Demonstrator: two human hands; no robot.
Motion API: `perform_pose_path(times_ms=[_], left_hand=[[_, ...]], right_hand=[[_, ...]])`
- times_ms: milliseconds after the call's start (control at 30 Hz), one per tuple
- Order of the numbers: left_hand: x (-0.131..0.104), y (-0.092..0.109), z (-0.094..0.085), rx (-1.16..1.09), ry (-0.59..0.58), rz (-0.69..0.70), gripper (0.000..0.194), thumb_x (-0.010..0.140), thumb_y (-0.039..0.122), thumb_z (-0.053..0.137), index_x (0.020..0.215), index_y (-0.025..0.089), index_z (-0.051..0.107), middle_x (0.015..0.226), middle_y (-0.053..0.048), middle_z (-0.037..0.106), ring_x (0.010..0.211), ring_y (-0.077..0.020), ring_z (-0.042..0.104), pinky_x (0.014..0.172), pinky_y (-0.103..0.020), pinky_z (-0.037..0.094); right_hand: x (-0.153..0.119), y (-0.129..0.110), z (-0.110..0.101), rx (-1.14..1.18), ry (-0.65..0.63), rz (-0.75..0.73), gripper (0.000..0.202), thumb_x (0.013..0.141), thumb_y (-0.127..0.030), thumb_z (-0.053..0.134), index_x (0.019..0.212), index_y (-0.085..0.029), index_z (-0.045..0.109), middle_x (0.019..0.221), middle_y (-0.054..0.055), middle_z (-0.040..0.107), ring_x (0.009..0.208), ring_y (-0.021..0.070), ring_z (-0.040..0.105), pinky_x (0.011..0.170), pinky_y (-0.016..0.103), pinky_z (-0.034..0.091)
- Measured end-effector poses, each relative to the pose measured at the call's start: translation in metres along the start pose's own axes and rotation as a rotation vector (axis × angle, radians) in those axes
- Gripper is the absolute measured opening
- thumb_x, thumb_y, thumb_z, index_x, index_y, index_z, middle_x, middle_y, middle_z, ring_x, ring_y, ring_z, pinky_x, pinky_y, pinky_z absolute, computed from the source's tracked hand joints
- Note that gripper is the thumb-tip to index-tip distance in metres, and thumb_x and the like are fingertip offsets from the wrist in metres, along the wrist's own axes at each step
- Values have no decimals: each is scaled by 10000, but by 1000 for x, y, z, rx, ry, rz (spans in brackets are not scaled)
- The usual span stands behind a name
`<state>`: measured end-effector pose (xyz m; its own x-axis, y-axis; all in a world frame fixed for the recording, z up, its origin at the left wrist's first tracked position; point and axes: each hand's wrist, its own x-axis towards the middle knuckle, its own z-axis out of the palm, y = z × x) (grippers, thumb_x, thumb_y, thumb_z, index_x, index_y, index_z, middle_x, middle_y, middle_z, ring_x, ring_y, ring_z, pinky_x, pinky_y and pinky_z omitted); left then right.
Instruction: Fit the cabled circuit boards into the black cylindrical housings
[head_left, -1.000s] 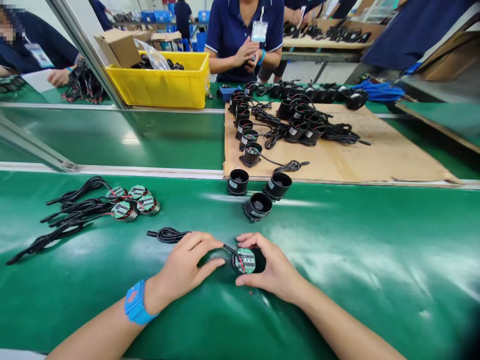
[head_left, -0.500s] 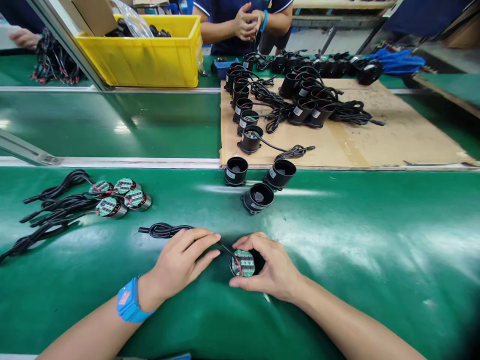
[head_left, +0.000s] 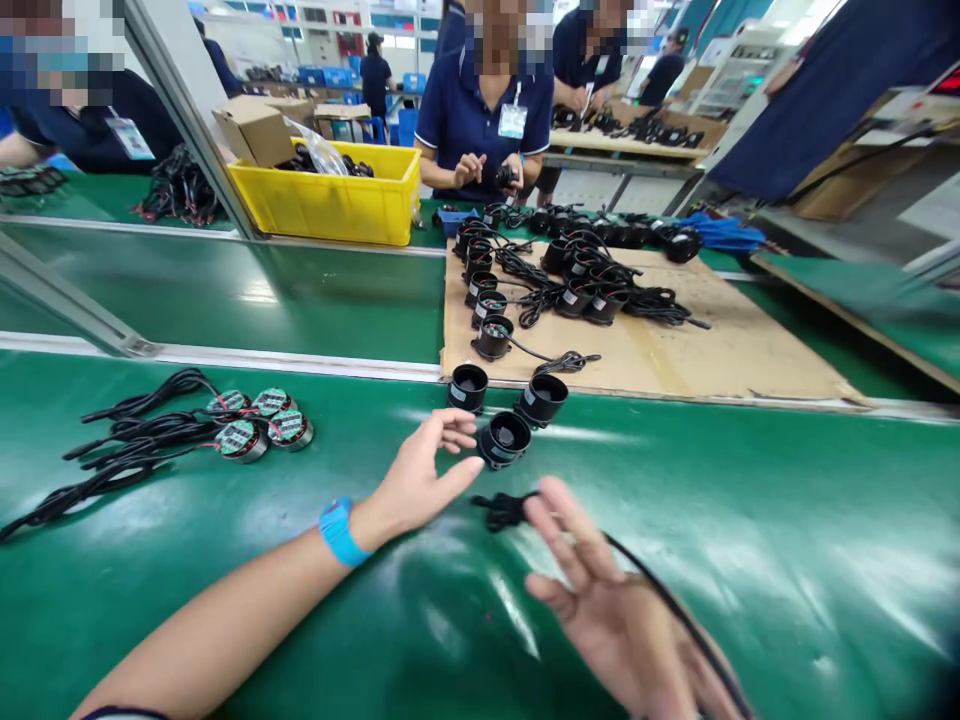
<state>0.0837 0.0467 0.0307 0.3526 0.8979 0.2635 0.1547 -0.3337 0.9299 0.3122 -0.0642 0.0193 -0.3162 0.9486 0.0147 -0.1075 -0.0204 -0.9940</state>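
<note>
My left hand, with a blue wristband, reaches to the near black cup housing, fingers apart and nothing held. Two more black housings, one on the left and one on the right, stand just behind it. My right hand is blurred, palm turned up and fingers spread. A bundled black cable lies at its fingertips, and its lead runs behind the hand to the lower right. The round board unit is out of sight. Several motors with green boards sit at the left with coiled cables.
Cardboard behind holds several wired black housings. A yellow bin stands at the back left, beside a metal frame post. Across the bench a person in a dark shirt handles a black part. Other people are farther back.
The view has tilted up. My left hand has left the cable and moved forward to the housings. My right hand has opened and turned away from the board unit, which no longer shows.
</note>
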Motion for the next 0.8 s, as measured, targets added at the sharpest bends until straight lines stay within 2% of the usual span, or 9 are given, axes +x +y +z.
perform_pose_path(times_ms=[100, 167, 233, 300, 367, 433, 600, 667, 800], left_hand=[[30, -27, 14, 128, -135, -16, 941, 697, 379, 909, 1450, 200, 375, 1450, -181, 539, 1307, -317, 570, 1119, -479, 461], [44, -40, 22, 204, -214, -6, 1111, 615, 341, 962, 1509, 198, 316, 1505, -193, 502, 1373, -341, 522, 1164, -492, 417], [52, -44, 27, 254, -253, 5, 1035, 660, 295, 937, 1507, 213, 348, 1478, -161, 549, 1352, -331, 549, 1143, -478, 436], [49, -39, 29, 271, -272, 18, 843, 706, 267, 906, 1427, 230, 470, 1404, -113, 623, 1295, -318, 598, 1105, -458, 461], [35, -31, 27, 275, -303, 27, 718, 689, 273, 920, 1316, 239, 571, 1344, -78, 667, 1247, -314, 627, 1078, -445, 469], [11, -22, 23, 288, -338, 7, 705, 646, 306, 952, 1258, 254, 606, 1294, -56, 694, 1202, -312, 647, 1034, -435, 483], [-45, -11, 19, 289, -338, -100, 708, 615, 352, 973, 1220, 274, 613, 1198, -30, 727, 1088, -286, 682, 944, -393, 488], [-54, -10, 20, 256, -325, -112, 668, 631, 369, 965, 1194, 267, 620, 1176, -27, 731, 1071, -278, 685, 944, -385, 480], [-54, -11, 19, 209, -324, -97, 597, 700, 338, 920, 1204, 255, 612, 1215, -43, 716, 1091, -275, 675, 954, -386, 468]], right_hand=[[0, -7, -31, -295, 306, -177, 482, 738, -767, 691, 641, -294, 684, 1658, -152, 240, 1536, 394, 207, 968, 523, 565], [11, -19, -43, -395, 401, -277, 536, 666, -822, 711, 678, -287, 714, 1676, -117, 199, 1536, 428, 181, 1058, 575, 499], [24, -30, -47, -476, 427, -346, 602, 624, -843, 728, 796, -266, 750, 1688, -27, 196, 1527, 446, 201, 1133, 596, 420], [36, -35, -47, -549, 445, -402, 625, 619, -780, 794, 945, -248, 754, 1673, 51, 241, 1521, 435, 231, 1170, 595, 365], [43, -32, -44, -585, 471, -429, 581, 657, -673, 846, 1033, -246, 730, 1659, 76, 274, 1519, 407, 255, 1183, 581, 343], [45, -25, -36, -603, 465, -424, 551, 694, -636, 842, 1061, -247, 711, 1662, 84, 265, 1511, 391, 282, 1188, 568, 329], [41, -12, -3, -760, 284, -422, 584, 701, -695, 801, 1067, -253, 694, 1679, 83, 194, 1487, 416, 313, 1174, 595, 304], [41, -10, 8, -840, 217, -458, 570, 704, -670, 816, 1078, -263, 679, 1671, 74, 210, 1504, 416, 267, 1180, 599, 280], [43, -6, 16, -956, 180, -558, 550, 735, -632, 816, 1101, -263, 635, 1605, 100, 340, 1507, 402, 251, 1181, 588, 256]])
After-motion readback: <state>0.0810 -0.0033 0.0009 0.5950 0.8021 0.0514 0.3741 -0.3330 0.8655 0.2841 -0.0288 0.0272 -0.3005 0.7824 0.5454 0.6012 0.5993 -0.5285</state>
